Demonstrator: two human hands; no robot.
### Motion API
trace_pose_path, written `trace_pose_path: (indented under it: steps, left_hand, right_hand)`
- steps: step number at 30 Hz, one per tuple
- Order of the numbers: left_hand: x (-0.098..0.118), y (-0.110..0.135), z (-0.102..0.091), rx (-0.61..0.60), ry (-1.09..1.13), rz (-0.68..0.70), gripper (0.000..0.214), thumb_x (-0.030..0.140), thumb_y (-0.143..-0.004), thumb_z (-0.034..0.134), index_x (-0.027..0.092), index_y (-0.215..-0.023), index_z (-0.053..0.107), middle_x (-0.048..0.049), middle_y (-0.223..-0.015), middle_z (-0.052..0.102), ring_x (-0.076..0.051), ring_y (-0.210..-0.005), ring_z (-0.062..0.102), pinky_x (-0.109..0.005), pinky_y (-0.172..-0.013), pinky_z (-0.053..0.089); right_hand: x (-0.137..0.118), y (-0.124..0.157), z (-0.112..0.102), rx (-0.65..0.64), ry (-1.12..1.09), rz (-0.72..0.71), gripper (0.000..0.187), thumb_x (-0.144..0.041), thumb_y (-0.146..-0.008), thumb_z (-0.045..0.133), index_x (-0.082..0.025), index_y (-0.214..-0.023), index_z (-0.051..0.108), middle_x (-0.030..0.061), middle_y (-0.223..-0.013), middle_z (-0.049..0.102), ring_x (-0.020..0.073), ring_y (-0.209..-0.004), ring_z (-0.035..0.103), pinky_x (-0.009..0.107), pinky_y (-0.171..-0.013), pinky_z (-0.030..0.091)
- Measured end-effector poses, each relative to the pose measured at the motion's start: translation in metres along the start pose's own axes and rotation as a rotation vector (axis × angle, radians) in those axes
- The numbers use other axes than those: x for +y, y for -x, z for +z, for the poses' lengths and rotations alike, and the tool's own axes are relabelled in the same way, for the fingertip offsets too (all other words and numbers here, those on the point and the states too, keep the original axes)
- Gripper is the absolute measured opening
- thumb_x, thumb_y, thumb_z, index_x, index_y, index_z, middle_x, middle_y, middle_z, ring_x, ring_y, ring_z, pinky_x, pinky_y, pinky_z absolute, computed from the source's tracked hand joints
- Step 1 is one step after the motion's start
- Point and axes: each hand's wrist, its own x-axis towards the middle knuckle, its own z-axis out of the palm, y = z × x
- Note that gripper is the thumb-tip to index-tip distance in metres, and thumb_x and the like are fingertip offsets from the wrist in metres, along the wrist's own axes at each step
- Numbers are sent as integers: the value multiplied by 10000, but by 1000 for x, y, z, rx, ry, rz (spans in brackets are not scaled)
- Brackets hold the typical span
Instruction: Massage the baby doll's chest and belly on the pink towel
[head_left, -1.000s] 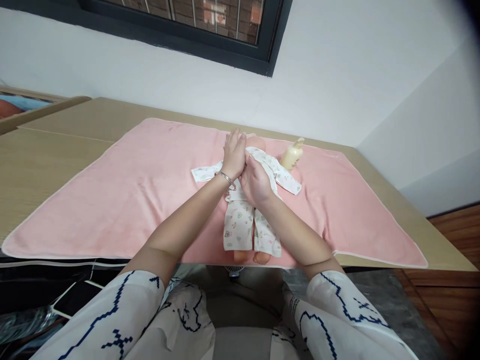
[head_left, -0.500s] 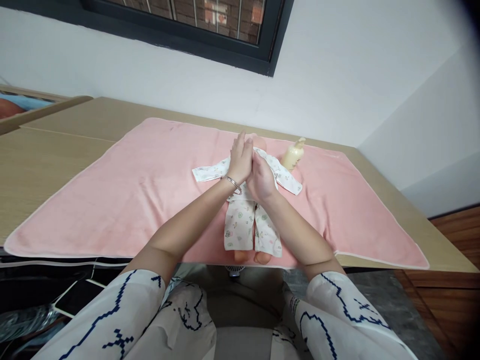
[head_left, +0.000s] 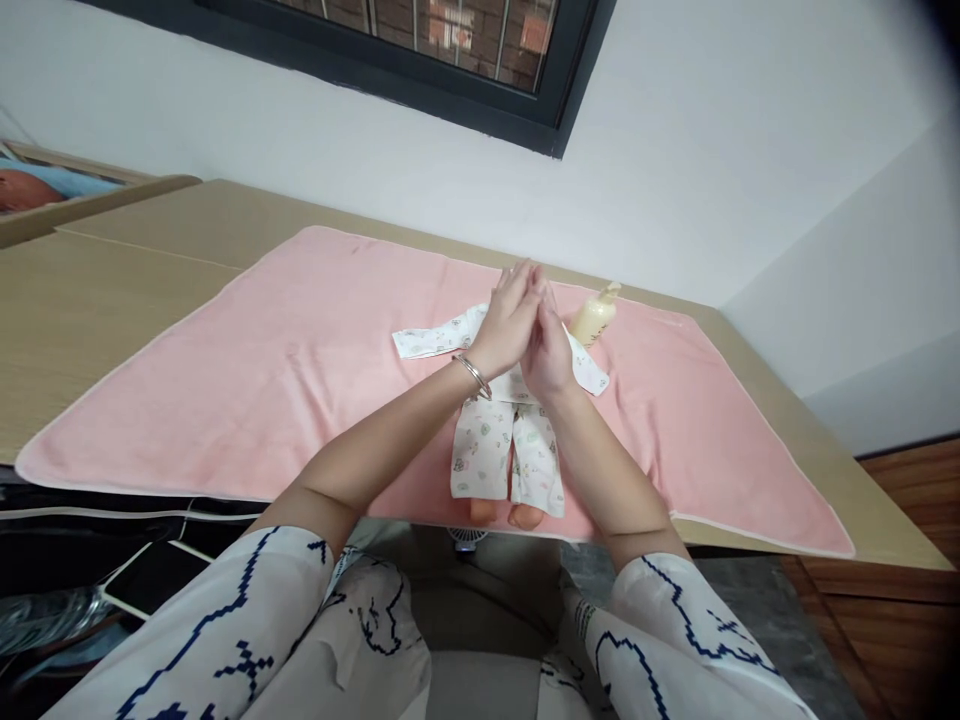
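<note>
My left hand [head_left: 510, 322] and my right hand [head_left: 548, 345] are pressed palm to palm, fingers stretched out and pointing away from me. Neither visibly holds an object. Beneath them a baby doll lies on a pink blanket [head_left: 247, 400], dressed in a white patterned top [head_left: 435, 335] and matching trousers [head_left: 482, 450]. Its sleeves spread to both sides, and its feet [head_left: 526, 516] point toward me. My hands hide its head and most of its chest. Just beyond my right hand stands a pale yellow pump bottle [head_left: 594, 316]. A silver bracelet [head_left: 472, 374] circles my left wrist.
The blanket covers much of a wooden table [head_left: 135, 290] set against a white wall [head_left: 375, 160] with a dark-framed window [head_left: 559, 110]. A wooden tray [head_left: 142, 192] is at the far left. Below the table edge are a dark phone-like object [head_left: 154, 578] and a small fan [head_left: 466, 540].
My joined hands have shifted slightly right, and the palms and fingers now line up more evenly. They cover more of the doll's upper body. The view has tilted a little.
</note>
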Motion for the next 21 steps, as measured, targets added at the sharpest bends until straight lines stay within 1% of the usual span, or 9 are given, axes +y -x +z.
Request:
trace_pose_path:
  steps: [2, 3, 5, 7, 9, 12, 15, 19, 21]
  left_hand:
    - [5, -6, -14, 63, 94, 40, 468, 421, -1041, 377, 214, -1446, 487, -51, -1636, 395, -208, -1568, 261, -387, -1312, 188]
    - [6, -10, -21, 103, 141, 63, 447, 425, -1042, 374, 235, -1423, 510, -37, -1613, 434, -201, -1548, 313, -367, -1301, 230]
    - [6, -16, -32, 160, 206, 84, 426, 465, -1041, 366, 288, -1382, 550, 3, -1573, 486, -198, -1527, 357, -330, -1283, 275]
    - [4, -20, -39, 179, 256, 72, 441, 516, -1034, 358, 312, -1361, 571, 22, -1549, 510, -212, -1527, 359, -332, -1275, 292]
    - [-1, -23, -40, 170, 295, 58, 447, 523, -1029, 359, 303, -1349, 581, 18, -1528, 533, -225, -1518, 377, -365, -1272, 303]
    - [-5, -24, -36, 154, 342, 56, 400, 447, -1018, 390, 272, -1308, 602, -4, -1507, 560, -217, -1486, 431, -379, -1263, 325]
    - [-5, -23, -32, 136, 354, 35, 385, 416, -1008, 404, 259, -1302, 597, -21, -1521, 548, -218, -1483, 435, -371, -1264, 325]
    - [-1, -20, -32, 113, 339, 6, 427, 503, -1021, 388, 293, -1348, 567, -2, -1536, 528, -239, -1547, 314, -403, -1299, 245]
    - [0, -18, -32, 106, 328, 4, 451, 539, -1020, 390, 310, -1372, 555, 5, -1534, 530, -256, -1572, 242, -437, -1314, 191]
  right_hand:
    - [10, -1, -2, -58, 33, 19, 643, -642, -871, 606, -371, -1443, 494, -48, -1614, 411, 160, -1574, 222, 458, -1291, 224]
    - [15, -1, -2, -124, 60, 47, 716, -685, -815, 656, -344, -1428, 515, -22, -1606, 430, 178, -1564, 257, 447, -1286, 239]
    - [24, 1, 0, -316, 123, 142, 814, -732, -689, 750, -287, -1352, 590, 36, -1533, 533, 229, -1509, 382, 451, -1255, 313]
    - [29, 6, 4, -491, 157, 243, 780, -732, -630, 796, -249, -1229, 666, 71, -1397, 654, 271, -1399, 526, 468, -1196, 408]
    - [31, 11, 10, -582, 145, 298, 706, -721, -638, 800, -226, -1132, 701, 78, -1285, 720, 283, -1300, 611, 471, -1150, 461]
    - [29, 17, 17, -616, 81, 305, 695, -709, -634, 810, -210, -1107, 707, 77, -1240, 740, 289, -1256, 642, 469, -1143, 469]
    - [28, 20, 21, -593, 44, 321, 725, -669, -608, 847, -215, -1153, 694, 76, -1260, 734, 305, -1292, 621, 483, -1162, 451]
    - [32, 25, 24, -582, 22, 352, 673, -595, -652, 852, -207, -1180, 696, 78, -1321, 707, 297, -1349, 583, 464, -1195, 424]
    - [36, 29, 26, -588, 18, 366, 643, -557, -683, 846, -209, -1202, 692, 76, -1366, 680, 295, -1374, 561, 451, -1190, 437]
